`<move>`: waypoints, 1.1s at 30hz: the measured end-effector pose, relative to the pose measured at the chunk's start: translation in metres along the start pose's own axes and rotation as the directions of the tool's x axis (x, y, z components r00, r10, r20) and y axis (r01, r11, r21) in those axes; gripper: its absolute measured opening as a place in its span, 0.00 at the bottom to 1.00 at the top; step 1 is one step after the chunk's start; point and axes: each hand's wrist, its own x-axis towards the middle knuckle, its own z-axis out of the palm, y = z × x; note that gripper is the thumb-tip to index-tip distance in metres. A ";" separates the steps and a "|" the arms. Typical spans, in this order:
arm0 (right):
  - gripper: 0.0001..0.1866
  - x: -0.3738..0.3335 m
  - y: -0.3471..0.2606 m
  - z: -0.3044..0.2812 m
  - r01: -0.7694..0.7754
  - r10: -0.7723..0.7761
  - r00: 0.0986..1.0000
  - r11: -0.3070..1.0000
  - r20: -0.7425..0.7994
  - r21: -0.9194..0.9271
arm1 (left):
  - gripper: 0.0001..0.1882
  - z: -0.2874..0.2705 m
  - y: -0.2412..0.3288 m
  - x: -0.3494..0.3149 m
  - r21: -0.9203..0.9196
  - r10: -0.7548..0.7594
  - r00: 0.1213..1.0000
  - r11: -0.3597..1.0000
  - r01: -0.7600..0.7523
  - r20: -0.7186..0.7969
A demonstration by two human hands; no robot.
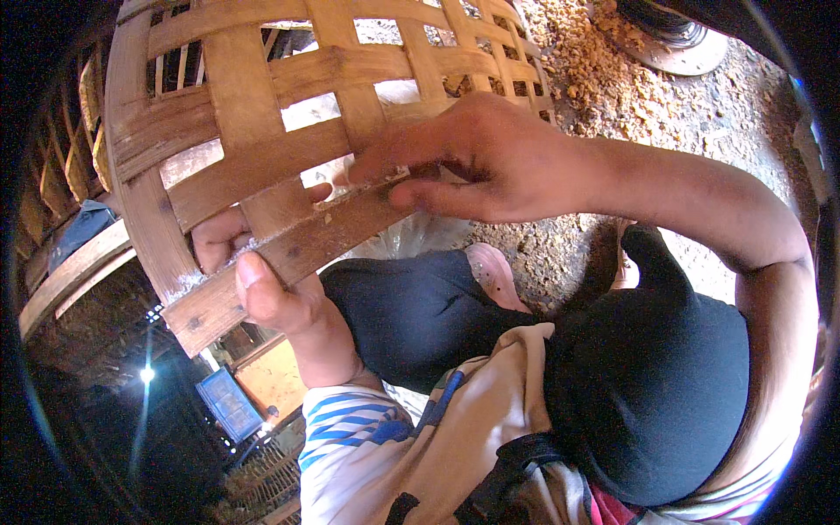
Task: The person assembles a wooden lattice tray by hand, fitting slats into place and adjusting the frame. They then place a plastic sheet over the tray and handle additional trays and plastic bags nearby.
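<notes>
A woven bamboo panel point(241, 105) of wide flat strips with square gaps stands tilted before me. A flat strip point(306, 245) runs along its near edge, and whitish residue clings to the seam. My left hand point(284, 306) grips that edge near the lower left corner, its thumb on the front and its fingers showing behind through a gap. My right hand point(503, 157) pinches the same edge farther right, with the thumb below the strip and the fingers over it. Some of the right fingers are hidden.
My bent legs in black trousers point(656, 394) are below the panel, with a pink sandal point(494, 273) on the rough ground point(529, 254). A round pale base point(687, 57) stands at the far right. To the left are a wooden beam point(79, 271) and a blue rectangular object point(229, 404).
</notes>
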 end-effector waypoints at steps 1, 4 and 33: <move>0.13 0.003 0.001 0.000 0.055 -0.055 0.998 0.998 0.008 -0.002 | 0.27 0.002 -0.001 0.000 0.003 -0.001 1.000 1.000 0.001 -0.002; 0.12 0.018 -0.003 -0.014 0.018 -0.003 0.986 0.996 0.167 -0.085 | 0.29 0.004 0.002 -0.002 0.048 -0.003 0.999 0.999 0.005 -0.043; 0.10 0.005 -0.019 -0.016 0.086 -0.071 0.995 0.966 0.072 -0.243 | 0.22 0.001 0.000 0.004 0.066 0.010 1.000 0.998 -0.010 0.014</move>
